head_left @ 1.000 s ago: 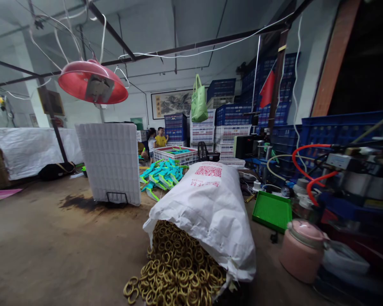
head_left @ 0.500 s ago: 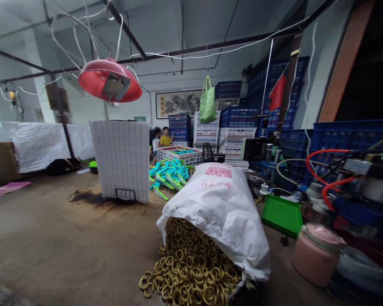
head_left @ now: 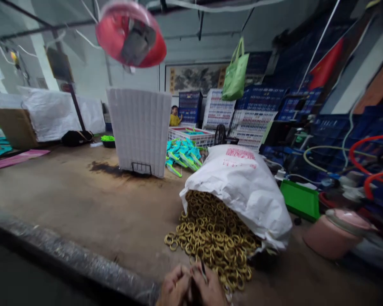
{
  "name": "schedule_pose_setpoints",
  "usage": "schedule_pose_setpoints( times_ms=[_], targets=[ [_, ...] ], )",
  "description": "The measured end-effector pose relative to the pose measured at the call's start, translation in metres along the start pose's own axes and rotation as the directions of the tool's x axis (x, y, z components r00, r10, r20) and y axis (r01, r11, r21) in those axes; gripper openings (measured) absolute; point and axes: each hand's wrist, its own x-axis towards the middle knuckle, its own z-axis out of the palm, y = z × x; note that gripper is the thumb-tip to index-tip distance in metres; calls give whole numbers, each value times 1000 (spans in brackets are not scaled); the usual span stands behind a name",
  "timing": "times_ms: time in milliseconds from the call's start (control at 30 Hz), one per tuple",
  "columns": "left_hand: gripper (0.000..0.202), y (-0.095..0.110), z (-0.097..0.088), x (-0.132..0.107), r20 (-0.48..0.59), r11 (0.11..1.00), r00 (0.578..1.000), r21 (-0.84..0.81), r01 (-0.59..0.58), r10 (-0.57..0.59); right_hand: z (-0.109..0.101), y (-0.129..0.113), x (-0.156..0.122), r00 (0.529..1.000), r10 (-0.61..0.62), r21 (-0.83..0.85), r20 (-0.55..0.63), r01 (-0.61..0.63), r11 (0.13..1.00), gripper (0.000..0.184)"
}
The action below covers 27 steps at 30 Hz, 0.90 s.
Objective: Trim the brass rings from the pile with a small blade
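Both my hands show at the bottom edge of the head view, close together over the brown table [head_left: 83, 204]. My left hand [head_left: 174, 289] has its fingers curled. My right hand [head_left: 210, 289] is pinched round a small dark thin thing that I cannot make out. Just beyond them lies a heap of yellow rings [head_left: 210, 238] spilling from a white woven sack [head_left: 242, 187] that lies on its side.
A white perforated panel [head_left: 140, 127] stands mid-table with teal and green plastic parts [head_left: 183, 155] beside it. A green tray [head_left: 301, 199], a pink jar [head_left: 338, 233] and hoses [head_left: 367, 161] crowd the right. A red lamp [head_left: 130, 34] hangs overhead. Crates [head_left: 242, 114] and a person [head_left: 175, 117] at the back.
The view has tilted down and shifted left. My two hands have come into sight at the bottom edge and the table's near edge now shows.
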Motion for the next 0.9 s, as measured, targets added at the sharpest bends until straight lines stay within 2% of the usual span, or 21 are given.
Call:
schedule_pose_setpoints(
  times_ms=[33, 100, 133, 333, 467, 533, 633, 733, 800, 900],
  targets=[
    [39, 2, 0, -2, -15, 1000, 1000, -3, -26, 26, 2, -3, -2, 1000, -3, -2, 18, 3, 1000, 31],
    [39, 8, 0, -7, 2, 999, 1000, 22, -28, 28, 4, -10, -6, 993, -108, -13, 57, 109, 994, 37],
    [38, 11, -1, -10, 8, 1000, 1000, 13, -26, 26, 5, -14, -8, 990, -122, -16, 67, 123, 992, 38],
    [36, 20, -3, -23, 15, 999, 999, -21, 44, -43, 7, -19, -13, 986, -127, -43, 109, 133, 990, 37],
    [36, 18, -4, -24, -16, 995, 996, -57, 87, -88, 3, -12, -11, 992, -116, -148, 50, 123, 981, 36],
    [36, 16, -5, -23, -37, 993, 994, -65, 97, -100, 1, -10, -11, 987, -158, -295, 32, 161, 942, 30],
    [36, 13, -7, -22, -50, 996, 996, -52, 77, -80, 2, -9, -17, 970, -209, -499, 127, 245, 831, 19],
    [37, 8, -9, -20, -54, 998, 998, -38, 40, -42, 6, -7, -22, 956, -204, -608, 209, 291, 739, 29],
    [37, 6, -10, -20, -63, 1000, 998, -20, 19, -20, 8, -5, -23, 956, -198, -656, 218, 294, 695, 36],
    [37, 7, -10, -21, -72, 1000, 997, 15, 2, -1, 9, -3, -22, 958, -203, -701, 203, 287, 653, 38]
  ],
)
